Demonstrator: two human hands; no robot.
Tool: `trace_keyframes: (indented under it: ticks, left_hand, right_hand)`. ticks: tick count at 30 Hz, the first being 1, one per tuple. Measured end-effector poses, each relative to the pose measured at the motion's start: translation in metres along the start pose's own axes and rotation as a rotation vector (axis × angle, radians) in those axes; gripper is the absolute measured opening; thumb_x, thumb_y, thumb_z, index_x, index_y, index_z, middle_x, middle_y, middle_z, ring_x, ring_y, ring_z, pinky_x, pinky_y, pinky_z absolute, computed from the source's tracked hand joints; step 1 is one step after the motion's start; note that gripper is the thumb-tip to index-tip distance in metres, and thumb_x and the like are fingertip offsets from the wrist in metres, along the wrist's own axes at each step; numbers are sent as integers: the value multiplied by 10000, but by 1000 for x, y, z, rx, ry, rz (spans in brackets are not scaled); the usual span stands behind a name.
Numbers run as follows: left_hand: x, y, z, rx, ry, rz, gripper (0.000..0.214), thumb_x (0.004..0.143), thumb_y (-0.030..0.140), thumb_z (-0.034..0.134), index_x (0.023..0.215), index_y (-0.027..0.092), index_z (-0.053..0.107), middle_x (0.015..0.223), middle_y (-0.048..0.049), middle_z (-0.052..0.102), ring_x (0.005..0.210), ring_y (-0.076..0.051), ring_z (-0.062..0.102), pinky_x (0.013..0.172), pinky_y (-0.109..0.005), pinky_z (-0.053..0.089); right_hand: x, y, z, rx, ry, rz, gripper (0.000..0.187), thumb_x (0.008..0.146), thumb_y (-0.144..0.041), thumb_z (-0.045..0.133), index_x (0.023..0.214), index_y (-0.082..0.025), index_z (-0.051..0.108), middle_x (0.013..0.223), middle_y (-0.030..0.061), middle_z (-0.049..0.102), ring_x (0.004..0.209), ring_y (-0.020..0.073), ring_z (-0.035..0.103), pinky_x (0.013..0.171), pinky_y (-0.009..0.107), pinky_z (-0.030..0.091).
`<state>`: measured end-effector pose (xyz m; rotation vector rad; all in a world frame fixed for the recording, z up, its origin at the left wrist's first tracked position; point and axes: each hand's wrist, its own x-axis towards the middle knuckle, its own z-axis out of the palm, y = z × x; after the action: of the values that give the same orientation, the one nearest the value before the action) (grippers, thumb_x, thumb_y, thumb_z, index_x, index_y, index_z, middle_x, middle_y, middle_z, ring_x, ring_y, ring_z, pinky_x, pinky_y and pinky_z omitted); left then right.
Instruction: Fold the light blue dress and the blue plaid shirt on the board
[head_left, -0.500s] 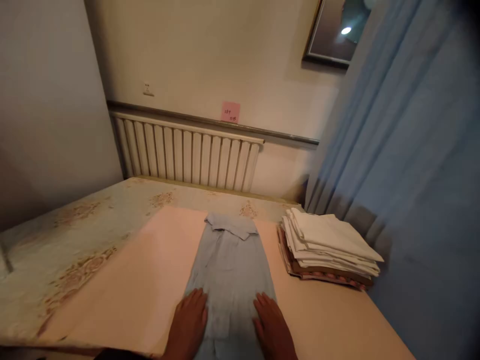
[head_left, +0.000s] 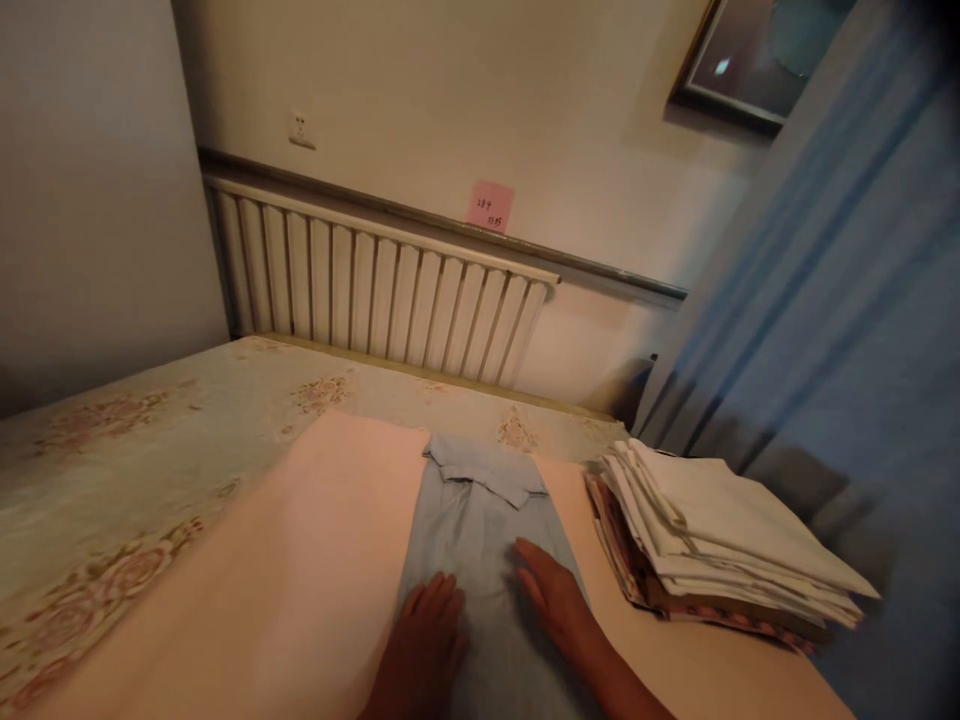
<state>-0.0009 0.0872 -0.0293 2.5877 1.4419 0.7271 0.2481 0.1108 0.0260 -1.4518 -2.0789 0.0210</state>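
A light blue collared shirt (head_left: 480,540), folded into a long narrow strip, lies on a pale pink sheet (head_left: 300,560) with its collar at the far end. My left hand (head_left: 431,630) rests on the shirt's left edge, palm down, fingers stretched out. Farther up, my right hand (head_left: 551,595) is over the shirt's right side with its fingers extended and the thumb apart. Neither hand grips anything. The near end of the shirt runs out of view at the bottom.
To the right stands a stack of folded cloths (head_left: 735,540), white on top and brown below, beside a blue curtain (head_left: 825,330). A floral cover (head_left: 322,390) spreads beneath the sheet. Behind are a radiator (head_left: 390,290) and a wall with a pink note (head_left: 490,206).
My right hand has moved up the shirt toward the collar, while my left hand stays near the left edge. The camera view has turned and tilted slightly.
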Motion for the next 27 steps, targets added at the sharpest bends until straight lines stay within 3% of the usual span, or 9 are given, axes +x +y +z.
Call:
trace_keyframes:
  ticks: [4, 9, 11, 14, 18, 21, 27]
  left_hand:
    - [0, -6, 9, -11, 19, 41, 471, 882, 292, 495, 1353, 284, 489, 1440, -37, 501, 1331, -251, 444, 1092, -463, 382]
    - [5, -15, 32, 5, 11, 93, 505, 837, 322, 557, 1335, 260, 509, 1393, -75, 546, 1280, -292, 497, 1029, -472, 436]
    - [7, -21, 43, 15, -12, 121, 509, 830, 371, 574, 1323, 253, 522, 1385, -86, 553, 1258, -303, 518, 994, -465, 458]
    - [9, -28, 59, 25, -39, 146, 503, 828, 429, 581, 1296, 248, 547, 1375, -92, 562, 1233, -309, 541, 958, -453, 471]
    - [8, -32, 74, -4, -30, 128, 462, 853, 437, 547, 1286, 278, 557, 1374, -70, 565, 1229, -295, 545, 961, -446, 452]
    - [7, -32, 75, -30, -29, 125, 470, 863, 432, 524, 1317, 309, 531, 1387, -48, 554, 1240, -287, 535, 987, -452, 431]
    - [10, -28, 53, 36, -60, 157, 491, 826, 427, 574, 1283, 244, 571, 1371, -83, 566, 1220, -295, 556, 955, -438, 465]
  right_hand:
    - [75, -12, 35, 50, -40, 0, 411, 956, -364, 407, 1284, -194, 587, 1295, 90, 616, 1201, 209, 576, 1037, 385, 459]
    - [119, -10, 68, -28, -123, -40, 400, 904, -302, 499, 1256, -141, 598, 1309, 129, 600, 1216, 217, 558, 1047, 362, 425]
    - [146, -2, 65, -30, -143, -65, 388, 876, -296, 537, 1233, -164, 615, 1284, 102, 622, 1194, 210, 570, 1028, 341, 431]
    - [212, 19, 44, -12, -111, 3, 316, 872, -268, 523, 1151, -212, 660, 1131, 38, 703, 1057, 165, 637, 951, 285, 469]
    - [291, 53, 15, -60, 78, 172, 398, 924, -178, 344, 1216, -159, 614, 1173, 98, 675, 1100, 177, 611, 1007, 344, 419]
    - [295, 66, 14, -71, 135, 207, 400, 905, -162, 373, 1231, -138, 605, 1229, 116, 647, 1147, 184, 584, 1036, 335, 390]
    - [217, 63, 23, -59, 71, 208, 328, 871, -175, 432, 1063, -141, 696, 1077, 70, 716, 1028, 160, 638, 954, 263, 442]
